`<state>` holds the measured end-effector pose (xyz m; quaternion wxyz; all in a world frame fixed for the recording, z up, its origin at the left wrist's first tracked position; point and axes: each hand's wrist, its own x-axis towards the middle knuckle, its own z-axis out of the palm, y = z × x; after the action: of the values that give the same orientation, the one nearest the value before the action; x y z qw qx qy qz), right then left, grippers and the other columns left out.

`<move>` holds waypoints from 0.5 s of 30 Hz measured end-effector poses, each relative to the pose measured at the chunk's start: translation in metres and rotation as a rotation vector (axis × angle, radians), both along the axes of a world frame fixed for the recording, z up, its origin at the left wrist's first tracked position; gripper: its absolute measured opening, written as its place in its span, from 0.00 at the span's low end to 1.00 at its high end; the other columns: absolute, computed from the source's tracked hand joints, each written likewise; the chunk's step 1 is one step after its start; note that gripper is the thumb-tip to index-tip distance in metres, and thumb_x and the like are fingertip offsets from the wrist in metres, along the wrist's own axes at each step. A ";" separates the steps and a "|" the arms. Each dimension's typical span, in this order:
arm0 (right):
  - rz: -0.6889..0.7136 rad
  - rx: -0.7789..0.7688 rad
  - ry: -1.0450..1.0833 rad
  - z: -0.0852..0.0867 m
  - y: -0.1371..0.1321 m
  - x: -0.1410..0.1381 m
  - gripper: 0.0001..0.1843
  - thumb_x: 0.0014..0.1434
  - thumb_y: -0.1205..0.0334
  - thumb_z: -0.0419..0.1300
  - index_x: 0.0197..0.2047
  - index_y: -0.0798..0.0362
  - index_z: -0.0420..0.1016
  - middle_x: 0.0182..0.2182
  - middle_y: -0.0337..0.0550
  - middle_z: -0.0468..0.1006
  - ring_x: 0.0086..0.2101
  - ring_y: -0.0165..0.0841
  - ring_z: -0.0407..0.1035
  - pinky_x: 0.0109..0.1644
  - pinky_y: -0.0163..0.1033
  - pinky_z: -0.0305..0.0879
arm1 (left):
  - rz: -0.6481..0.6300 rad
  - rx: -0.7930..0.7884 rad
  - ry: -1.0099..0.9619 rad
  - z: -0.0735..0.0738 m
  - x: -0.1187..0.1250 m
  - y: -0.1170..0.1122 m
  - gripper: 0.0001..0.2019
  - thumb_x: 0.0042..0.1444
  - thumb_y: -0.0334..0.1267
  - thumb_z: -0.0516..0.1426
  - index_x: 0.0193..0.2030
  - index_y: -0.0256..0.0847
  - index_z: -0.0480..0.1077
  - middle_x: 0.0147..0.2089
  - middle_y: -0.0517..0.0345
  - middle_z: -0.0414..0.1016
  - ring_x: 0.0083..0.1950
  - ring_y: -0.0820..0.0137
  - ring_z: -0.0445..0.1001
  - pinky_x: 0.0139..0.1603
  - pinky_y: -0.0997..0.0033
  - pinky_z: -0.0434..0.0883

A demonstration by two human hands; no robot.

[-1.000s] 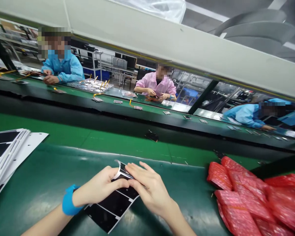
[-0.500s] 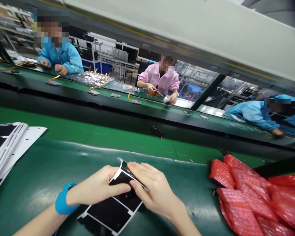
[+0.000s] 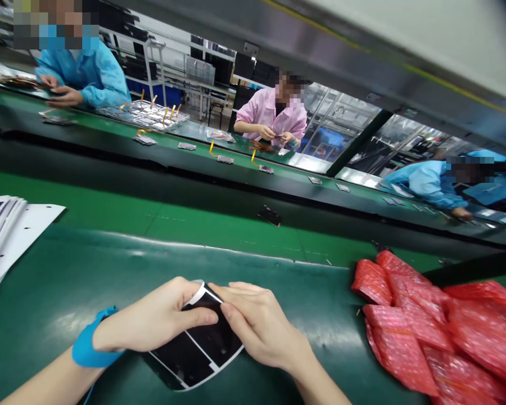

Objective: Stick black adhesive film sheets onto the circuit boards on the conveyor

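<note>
A thin sheet of black stickers with white borders [image 3: 189, 351] is held over the green bench mat, its far end bent upward. My left hand [image 3: 162, 315] grips the sheet's left edge, thumb on the black face and fingers behind. A blue wrist strap [image 3: 93, 343] circles that wrist. Opposite it, my right hand [image 3: 257, 320] is closed on the far right edge, its thumb near the left thumb. The fingertips of both hands are partly hidden behind the sheet.
A stack of black-and-white sheets [image 3: 8, 242] lies at the left. Red bubble-wrap packages [image 3: 421, 320] are piled at the right. Beyond the green bench mat [image 3: 109, 270], a conveyor line [image 3: 202, 154] carries small parts. Several co-workers sit behind it, one in pink [image 3: 272, 115].
The sheet has bent more, its near end curving under and its far corner curling inward. Both hands have shifted slightly left. Parts on the conveyor have moved, and the whole view has shifted slightly.
</note>
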<state>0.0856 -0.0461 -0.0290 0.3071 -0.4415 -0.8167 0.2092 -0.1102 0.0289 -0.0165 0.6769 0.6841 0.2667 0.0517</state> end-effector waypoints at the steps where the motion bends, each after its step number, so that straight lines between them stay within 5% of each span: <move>1: 0.007 -0.052 0.056 0.001 0.001 -0.001 0.21 0.71 0.63 0.43 0.54 0.54 0.75 0.44 0.47 0.83 0.41 0.35 0.78 0.51 0.42 0.69 | -0.005 0.025 0.017 0.001 -0.001 0.001 0.13 0.61 0.43 0.56 0.30 0.36 0.66 0.27 0.66 0.64 0.28 0.79 0.61 0.28 0.84 0.62; 5: -0.042 -0.209 0.228 -0.003 0.005 -0.005 0.26 0.71 0.57 0.43 0.31 0.51 0.77 0.26 0.39 0.78 0.28 0.33 0.71 0.37 0.37 0.68 | -0.007 0.112 0.068 0.001 -0.004 0.003 0.14 0.61 0.44 0.55 0.30 0.36 0.67 0.28 0.65 0.64 0.28 0.78 0.63 0.29 0.83 0.62; 7: -0.203 -0.258 0.351 -0.009 0.009 -0.003 0.27 0.70 0.53 0.45 0.25 0.53 0.74 0.23 0.39 0.75 0.24 0.31 0.67 0.30 0.35 0.64 | 0.012 0.138 0.090 0.002 -0.007 0.004 0.13 0.61 0.46 0.55 0.33 0.37 0.70 0.31 0.63 0.69 0.32 0.75 0.68 0.34 0.81 0.66; 9: -0.464 -0.260 0.576 -0.015 0.015 0.001 0.26 0.68 0.49 0.50 0.26 0.54 0.76 0.23 0.40 0.76 0.24 0.32 0.67 0.29 0.35 0.63 | 0.096 0.268 0.111 0.001 -0.011 0.005 0.16 0.61 0.47 0.55 0.50 0.40 0.71 0.40 0.59 0.74 0.42 0.68 0.72 0.45 0.77 0.68; 12: -0.754 -0.177 0.938 -0.016 0.028 0.003 0.24 0.64 0.45 0.55 0.36 0.57 0.82 0.33 0.45 0.83 0.35 0.38 0.74 0.41 0.38 0.69 | 0.259 0.599 0.259 -0.003 -0.017 0.003 0.33 0.64 0.48 0.49 0.73 0.41 0.43 0.36 0.56 0.74 0.36 0.64 0.73 0.41 0.71 0.69; 15: -0.697 -0.195 1.056 -0.005 0.037 -0.012 0.25 0.61 0.43 0.58 0.42 0.57 0.83 0.40 0.48 0.84 0.45 0.43 0.74 0.52 0.43 0.67 | 0.196 0.852 0.432 -0.006 -0.014 -0.005 0.35 0.63 0.30 0.39 0.74 0.42 0.27 0.23 0.62 0.67 0.22 0.66 0.66 0.26 0.73 0.57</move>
<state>0.0733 -0.0092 -0.0336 0.6766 -0.5445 -0.3413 0.3596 -0.1239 0.0241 -0.0228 0.2579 0.8671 0.4192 0.0766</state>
